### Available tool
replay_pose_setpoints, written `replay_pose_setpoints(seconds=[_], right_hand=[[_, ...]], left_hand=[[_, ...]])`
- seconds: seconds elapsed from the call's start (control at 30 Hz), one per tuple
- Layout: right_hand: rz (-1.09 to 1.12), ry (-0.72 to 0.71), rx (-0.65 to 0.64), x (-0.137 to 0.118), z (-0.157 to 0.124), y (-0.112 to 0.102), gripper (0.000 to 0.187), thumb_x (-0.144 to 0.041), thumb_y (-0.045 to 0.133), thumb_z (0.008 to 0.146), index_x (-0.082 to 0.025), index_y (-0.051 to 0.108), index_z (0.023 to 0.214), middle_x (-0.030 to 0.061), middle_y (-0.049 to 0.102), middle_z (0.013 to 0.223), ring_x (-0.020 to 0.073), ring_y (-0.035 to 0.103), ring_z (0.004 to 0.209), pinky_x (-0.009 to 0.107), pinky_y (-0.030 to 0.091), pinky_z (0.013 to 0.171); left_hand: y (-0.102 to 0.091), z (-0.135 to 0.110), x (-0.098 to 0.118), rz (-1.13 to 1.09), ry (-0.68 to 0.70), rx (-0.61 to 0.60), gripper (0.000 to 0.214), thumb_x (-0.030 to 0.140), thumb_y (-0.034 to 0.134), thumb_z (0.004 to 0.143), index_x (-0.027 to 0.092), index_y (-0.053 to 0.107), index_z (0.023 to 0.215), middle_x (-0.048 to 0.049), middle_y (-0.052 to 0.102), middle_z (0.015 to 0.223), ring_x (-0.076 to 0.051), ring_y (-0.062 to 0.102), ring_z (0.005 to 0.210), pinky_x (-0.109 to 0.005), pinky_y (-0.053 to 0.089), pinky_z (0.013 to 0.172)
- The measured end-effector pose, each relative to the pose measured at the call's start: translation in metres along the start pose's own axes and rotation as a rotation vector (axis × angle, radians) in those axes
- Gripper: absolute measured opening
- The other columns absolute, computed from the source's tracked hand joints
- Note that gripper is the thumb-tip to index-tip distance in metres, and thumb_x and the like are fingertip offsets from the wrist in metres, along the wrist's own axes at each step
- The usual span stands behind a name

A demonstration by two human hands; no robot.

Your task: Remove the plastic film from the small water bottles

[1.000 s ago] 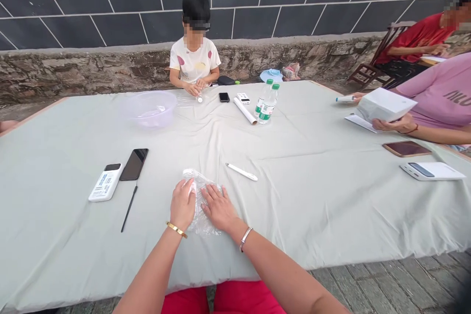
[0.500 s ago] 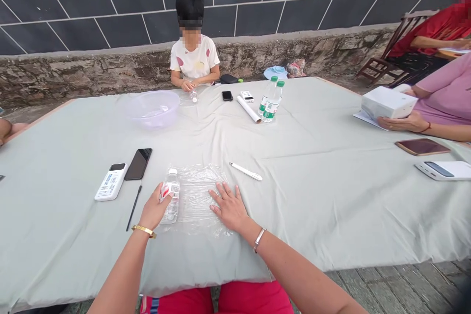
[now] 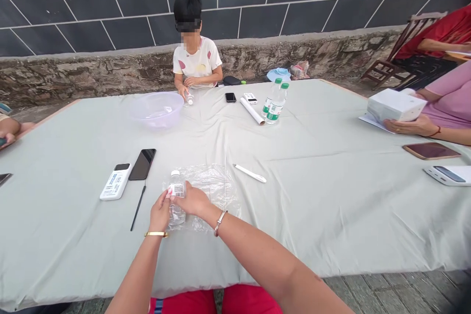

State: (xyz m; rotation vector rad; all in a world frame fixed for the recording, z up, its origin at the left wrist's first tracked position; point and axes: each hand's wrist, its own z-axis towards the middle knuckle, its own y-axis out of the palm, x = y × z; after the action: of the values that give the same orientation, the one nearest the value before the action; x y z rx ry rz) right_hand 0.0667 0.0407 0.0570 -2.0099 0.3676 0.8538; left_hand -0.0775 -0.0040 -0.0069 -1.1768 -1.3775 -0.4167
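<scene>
A clear plastic bottle [image 3: 177,216] with a white cap and a red-and-white label lies on a sheet of clear plastic film [image 3: 217,184]. My left hand [image 3: 161,210] grips the bottle from its left side, thumb at the label. From the right, my right hand [image 3: 193,199] is closed around the same bottle, its fingers partly hidden behind it. The film is spread, wrinkled, on the cloth-covered table [image 3: 312,196], mostly to the right of the bottle. A white pen [image 3: 250,173] rests just beyond the film's right edge.
Left of my hands lie a white power bank [image 3: 115,181], a black phone [image 3: 143,164] and its strap. Farther off are a purple basin [image 3: 156,110], a white roll [image 3: 252,111] and two water bottles [image 3: 275,105]. Across sits a person [image 3: 197,61] handling a small bottle; others sit at the sides.
My right hand has left the film and moved left onto the bottle. My left hand still holds it. Across the table, the person's small bottle has shifted slightly left.
</scene>
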Motion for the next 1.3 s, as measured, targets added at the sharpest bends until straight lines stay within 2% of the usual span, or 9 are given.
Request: replay_pose_setpoints(seconds=[0.13, 0.33, 0.43, 0.53, 0.67, 0.77, 0.93, 1.1, 1.3], right_hand=[[0.009, 0.052, 0.012, -0.01, 0.016, 0.01, 0.106, -0.065, 0.061, 0.065, -0.008, 0.022, 0.145, 0.0204, 0.064, 0.114, 0.0365, 0.059, 0.108, 0.043, 0.048, 0.081], [0.628, 0.182, -0.111, 0.023, 0.012, -0.004, 0.086, -0.034, 0.069, 0.066, -0.019, 0.028, 0.14, 0.0063, 0.068, 0.098, 0.0221, 0.067, 0.084, 0.032, 0.053, 0.067], [0.985, 0.112, -0.277, 0.049, -0.001, -0.022, 0.072, -0.034, 0.07, 0.069, -0.023, 0.037, 0.133, 0.0028, 0.067, 0.095, 0.0159, 0.067, 0.076, 0.03, 0.053, 0.068], [1.082, -0.015, -0.276, 0.072, -0.008, -0.045, 0.064, -0.035, 0.076, 0.064, -0.024, 0.047, 0.12, 0.0044, 0.065, 0.108, 0.0168, 0.066, 0.088, 0.03, 0.052, 0.075], [1.008, -0.055, -0.052, 0.095, 0.0, -0.072, 0.063, -0.033, 0.078, 0.06, -0.022, 0.049, 0.114, 0.0082, 0.061, 0.116, 0.0217, 0.063, 0.099, 0.034, 0.052, 0.078], [0.866, -0.109, 0.208, 0.106, 0.009, -0.079, 0.062, -0.031, 0.076, 0.06, -0.021, 0.048, 0.114, 0.0095, 0.06, 0.116, 0.0234, 0.06, 0.104, 0.037, 0.051, 0.083], [0.47, -0.224, 0.562, 0.122, 0.009, -0.074, 0.064, -0.026, 0.072, 0.06, -0.023, 0.047, 0.119, 0.0068, 0.06, 0.117, 0.0239, 0.059, 0.106, 0.042, 0.048, 0.09], [0.327, -0.208, 0.695, 0.136, 0.01, -0.071, 0.067, -0.027, 0.069, 0.063, -0.023, 0.043, 0.124, 0.0074, 0.057, 0.121, 0.0241, 0.058, 0.106, 0.043, 0.051, 0.089], [0.195, -0.189, 0.683, 0.135, -0.004, -0.08, 0.071, -0.032, 0.067, 0.068, -0.023, 0.037, 0.132, 0.0099, 0.053, 0.127, 0.0276, 0.055, 0.112, 0.048, 0.048, 0.091]], left_hand=[[-0.001, 0.004, -0.015, -0.107, -0.039, 0.009, 0.034, 0.037, 0.057, 0.073, 0.017, 0.069, 0.098, -0.0047, 0.072, 0.079, -0.022, 0.067, 0.081, -0.034, 0.052, 0.076], [-0.004, 0.003, -0.013, -0.132, -0.098, 0.029, 0.022, 0.03, 0.066, 0.058, 0.017, 0.066, 0.076, -0.001, 0.065, 0.061, -0.018, 0.064, 0.057, -0.031, 0.051, 0.063], [-0.014, -0.001, -0.008, -0.066, -0.094, 0.029, 0.022, 0.031, 0.062, 0.059, 0.018, 0.065, 0.077, 0.0006, 0.062, 0.058, -0.019, 0.063, 0.056, -0.032, 0.05, 0.065], [-0.033, -0.004, -0.008, 0.083, -0.06, -0.034, 0.029, 0.037, 0.058, 0.062, 0.02, 0.066, 0.085, -0.0004, 0.064, 0.064, -0.02, 0.063, 0.061, -0.034, 0.05, 0.069], [-0.056, -0.006, -0.009, 0.404, 0.154, -0.233, 0.051, 0.042, 0.064, 0.061, 0.02, 0.063, 0.107, -0.006, 0.067, 0.094, -0.024, 0.064, 0.085, -0.032, 0.05, 0.075], [-0.062, -0.006, -0.003, 0.841, 0.318, -0.318, 0.049, 0.027, 0.059, 0.069, 0.017, 0.059, 0.116, -0.01, 0.064, 0.102, -0.026, 0.062, 0.094, -0.034, 0.047, 0.076], [-0.059, -0.001, 0.028, 1.368, 0.428, -0.406, 0.025, 0.012, 0.042, 0.079, 0.015, 0.066, 0.08, -0.0114, 0.064, 0.082, -0.027, 0.063, 0.078, -0.039, 0.043, 0.072], [-0.074, -0.006, 0.057, 1.31, 0.584, -0.307, 0.02, 0.019, 0.043, 0.08, 0.019, 0.058, 0.067, -0.0127, 0.064, 0.107, -0.032, 0.054, 0.111, -0.046, 0.037, 0.092], [-0.096, -0.034, 0.095, 0.924, 0.27, -0.712, 0.014, 0.035, 0.043, 0.081, 0.024, 0.05, 0.076, 0.0036, 0.055, 0.061, -0.017, 0.056, 0.059, -0.029, 0.041, 0.06]])
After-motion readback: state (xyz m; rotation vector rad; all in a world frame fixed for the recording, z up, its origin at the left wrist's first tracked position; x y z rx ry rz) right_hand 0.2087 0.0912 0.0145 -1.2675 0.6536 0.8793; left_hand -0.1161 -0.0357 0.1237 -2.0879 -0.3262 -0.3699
